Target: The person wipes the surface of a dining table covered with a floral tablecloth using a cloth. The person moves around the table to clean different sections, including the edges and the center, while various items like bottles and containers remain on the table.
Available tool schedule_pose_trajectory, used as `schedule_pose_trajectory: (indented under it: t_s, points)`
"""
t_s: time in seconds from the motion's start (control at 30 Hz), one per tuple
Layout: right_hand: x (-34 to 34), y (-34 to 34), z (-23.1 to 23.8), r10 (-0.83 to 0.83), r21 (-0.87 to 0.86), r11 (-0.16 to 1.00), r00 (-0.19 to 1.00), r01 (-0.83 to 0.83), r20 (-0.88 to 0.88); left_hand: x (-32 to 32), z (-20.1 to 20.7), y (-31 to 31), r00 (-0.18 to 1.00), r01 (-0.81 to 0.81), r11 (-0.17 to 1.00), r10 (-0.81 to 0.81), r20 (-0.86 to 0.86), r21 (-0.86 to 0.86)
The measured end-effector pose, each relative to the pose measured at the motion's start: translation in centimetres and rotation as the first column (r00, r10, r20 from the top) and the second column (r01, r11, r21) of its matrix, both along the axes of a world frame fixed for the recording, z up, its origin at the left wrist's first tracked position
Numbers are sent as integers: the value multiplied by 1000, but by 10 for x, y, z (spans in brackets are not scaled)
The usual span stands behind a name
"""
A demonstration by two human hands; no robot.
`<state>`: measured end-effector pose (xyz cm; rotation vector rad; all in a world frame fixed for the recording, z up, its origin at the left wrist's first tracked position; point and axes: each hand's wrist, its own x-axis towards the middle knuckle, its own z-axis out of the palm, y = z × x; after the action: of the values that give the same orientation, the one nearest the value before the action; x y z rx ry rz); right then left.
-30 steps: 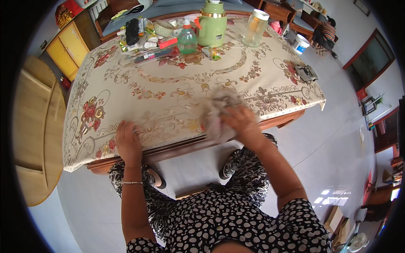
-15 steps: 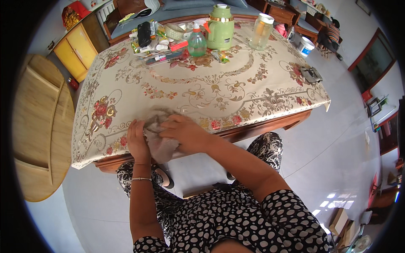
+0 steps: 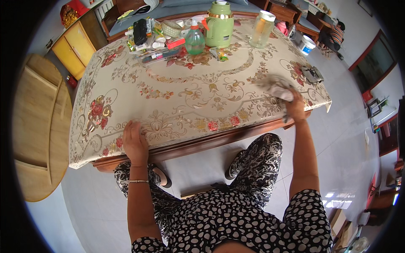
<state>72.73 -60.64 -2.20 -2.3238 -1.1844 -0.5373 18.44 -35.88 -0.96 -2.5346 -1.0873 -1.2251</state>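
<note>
A table covered by a cream, flower-patterned tablecloth [image 3: 198, 90] stands in front of me. Near its right end, my right hand [image 3: 295, 105] grips a greyish cleaning cloth [image 3: 279, 87], which is bunched on the tablecloth and smeared by motion. My left hand [image 3: 135, 141] lies flat on the near left edge, fingers stretched out, holding nothing. Just beyond the cloth, by the table's right edge, rests a small grey item [image 3: 312, 74] whose kind I cannot make out.
Toward the table's far side stand a green thermos jug [image 3: 220, 27], a green spray bottle [image 3: 195, 40], a clear jar [image 3: 262, 29] and a cluttered tray [image 3: 162, 55]. A round wooden board [image 3: 40, 130] leans at the left. Another person [image 3: 333, 36] sits at the far right.
My right hand has swept the cloth from beside my left hand across to the table's right end. My left hand has come off the cloth and rests nearly where it was.
</note>
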Motion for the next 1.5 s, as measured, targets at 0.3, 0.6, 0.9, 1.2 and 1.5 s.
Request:
schedule_pose_trajectory:
  t_s: [0.3, 0.6, 0.9, 1.2, 1.5]
  points:
    - [-17, 34, 19, -235, -335, 913, 971, 234, 37, 4, 1, -1, 996, -93, 996, 93, 8, 8]
    - [-205, 160, 36, 445, -244, 872, 895, -424, 39, 3, 1, 0, 995, -101, 995, 102, -11, 17]
    - [-386, 219, 42, 756, -135, 635, 647, -761, -96, 3, 1, 0, 998, -48, 997, 45, 48, 68]
    - [-311, 169, 44, 775, -69, 631, 632, -773, 9, -2, 3, 2, 997, 26, 998, -29, 69, 51]
    - [-96, 43, 19, 291, 47, 951, 938, -305, 190, -2, 6, -5, 999, 5, 1000, -6, 52, 22]
